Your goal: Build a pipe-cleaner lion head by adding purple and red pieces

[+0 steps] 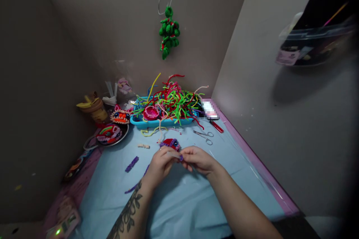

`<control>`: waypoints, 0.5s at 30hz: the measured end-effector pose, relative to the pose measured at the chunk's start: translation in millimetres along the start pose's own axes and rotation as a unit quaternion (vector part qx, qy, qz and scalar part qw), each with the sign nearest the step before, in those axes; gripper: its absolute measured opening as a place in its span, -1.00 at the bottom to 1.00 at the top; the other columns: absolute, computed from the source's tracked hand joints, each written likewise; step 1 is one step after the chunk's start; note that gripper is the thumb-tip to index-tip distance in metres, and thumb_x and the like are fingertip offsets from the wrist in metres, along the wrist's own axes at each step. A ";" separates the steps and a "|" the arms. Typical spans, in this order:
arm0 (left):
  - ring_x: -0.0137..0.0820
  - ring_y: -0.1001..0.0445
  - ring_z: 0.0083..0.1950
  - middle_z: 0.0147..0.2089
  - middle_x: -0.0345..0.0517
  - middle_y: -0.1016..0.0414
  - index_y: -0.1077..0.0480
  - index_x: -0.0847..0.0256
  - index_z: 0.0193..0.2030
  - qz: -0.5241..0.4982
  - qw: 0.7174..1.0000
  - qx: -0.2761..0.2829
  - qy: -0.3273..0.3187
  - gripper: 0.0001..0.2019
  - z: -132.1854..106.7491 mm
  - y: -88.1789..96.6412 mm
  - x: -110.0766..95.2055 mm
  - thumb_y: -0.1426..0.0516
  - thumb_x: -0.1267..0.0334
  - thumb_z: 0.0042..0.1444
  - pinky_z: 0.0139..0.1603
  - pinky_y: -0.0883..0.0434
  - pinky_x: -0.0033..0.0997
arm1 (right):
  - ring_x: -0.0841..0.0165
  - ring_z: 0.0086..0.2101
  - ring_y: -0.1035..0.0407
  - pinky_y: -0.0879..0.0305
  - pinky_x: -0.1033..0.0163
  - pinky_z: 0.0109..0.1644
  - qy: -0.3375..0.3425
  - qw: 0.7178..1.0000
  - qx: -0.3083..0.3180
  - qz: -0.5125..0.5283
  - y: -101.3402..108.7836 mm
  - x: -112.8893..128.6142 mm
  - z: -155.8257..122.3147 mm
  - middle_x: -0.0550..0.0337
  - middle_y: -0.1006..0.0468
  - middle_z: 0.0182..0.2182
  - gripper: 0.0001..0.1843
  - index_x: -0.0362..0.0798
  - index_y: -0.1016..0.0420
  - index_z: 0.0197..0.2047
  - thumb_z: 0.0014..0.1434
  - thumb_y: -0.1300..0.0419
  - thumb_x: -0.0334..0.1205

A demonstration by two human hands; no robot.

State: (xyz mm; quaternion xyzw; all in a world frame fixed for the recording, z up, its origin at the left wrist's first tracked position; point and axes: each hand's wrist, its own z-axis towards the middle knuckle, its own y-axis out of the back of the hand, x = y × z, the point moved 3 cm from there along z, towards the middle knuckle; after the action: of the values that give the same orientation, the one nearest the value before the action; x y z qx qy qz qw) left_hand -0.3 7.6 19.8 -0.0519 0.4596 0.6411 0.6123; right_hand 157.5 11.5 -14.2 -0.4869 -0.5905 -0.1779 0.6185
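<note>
My left hand (162, 163) is closed on a pale, flat strip (173, 154); its exact kind is unclear. At the strip's right end, the fingers of my right hand (198, 160) pinch a small purple pipe cleaner piece (181, 158). Just beyond my hands lies a red and purple pipe cleaner figure (170, 143) with a dark eye, partly hidden by my fingers. A long purple pipe cleaner (131, 189) runs out from under my left forearm. Left of it rests a short, folded purple pipe cleaner piece (132, 164), with a cream-coloured one (143, 146) farther back.
A blue tray (165, 122) heaped with coloured pipe cleaners stands at the back. Scissors (204, 135), a red-handled tool (216, 126) and a phone (210, 109) lie right of it. A metal bowl (125, 136) with finished pieces sits left. A green ornament (169, 31) hangs above.
</note>
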 end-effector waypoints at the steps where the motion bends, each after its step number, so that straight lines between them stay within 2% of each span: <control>1: -0.40 -0.42 -0.18 -0.23 -0.03 -0.46 -0.42 0.17 -0.13 -0.002 1.000 0.005 0.004 -0.78 0.0 0.2 0.3 -0.02 0.46 0.18 -0.13 -0.38 -0.40 | 0.59 -0.71 -0.19 -0.02 0.49 -0.68 -0.004 1.000 0.000 0.010 -0.4 0.3 -0.2 0.28 -0.43 -0.65 -0.64 -0.18 -0.53 -0.41 -0.04 -0.32 0.01; 5: -0.37 -0.40 -0.12 -0.19 -0.02 -0.44 -0.42 0.15 -0.09 -0.005 1.000 0.002 0.000 -0.72 -0.8 1.0 0.8 0.02 0.50 0.19 -0.09 -0.37 -0.35 | 0.60 -0.72 -0.20 0.00 0.50 -0.70 -0.020 0.999 0.017 0.045 -2.1 -0.4 0.5 0.25 -0.44 -0.65 -0.62 -0.22 -0.56 -0.37 -0.05 -0.33 -0.01; 10: -0.38 -0.39 -0.14 -0.21 -0.04 -0.43 -0.42 0.17 -0.12 -0.014 1.000 -0.006 -0.009 -0.72 0.3 0.9 -0.1 0.01 0.53 0.17 -0.12 -0.37 -0.37 | 0.59 -0.72 -0.22 -0.02 0.51 -0.71 -0.037 0.995 0.035 0.083 -4.0 -3.7 2.7 0.24 -0.44 -0.66 -0.63 -0.23 -0.55 -0.37 -0.08 -0.36 -0.05; 15: -0.37 -0.39 -0.15 -0.22 -0.04 -0.44 -0.43 0.17 -0.14 0.009 1.000 -0.015 -0.006 -0.73 1.3 2.0 2.2 0.01 0.53 0.16 -0.11 -0.36 -0.34 | 0.56 -0.68 -0.24 -0.07 0.49 -0.67 -0.036 0.996 0.001 0.084 -5.3 -2.4 3.1 0.24 -0.43 -0.65 -0.63 -0.20 -0.52 -0.41 -0.13 -0.40 -0.03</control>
State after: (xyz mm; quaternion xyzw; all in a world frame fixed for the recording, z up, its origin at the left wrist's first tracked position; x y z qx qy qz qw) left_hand -1.8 10.4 20.3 -0.0532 0.4470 0.6535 0.6085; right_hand 151.0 10.7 -14.8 -0.5402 -0.5699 -0.1073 0.6098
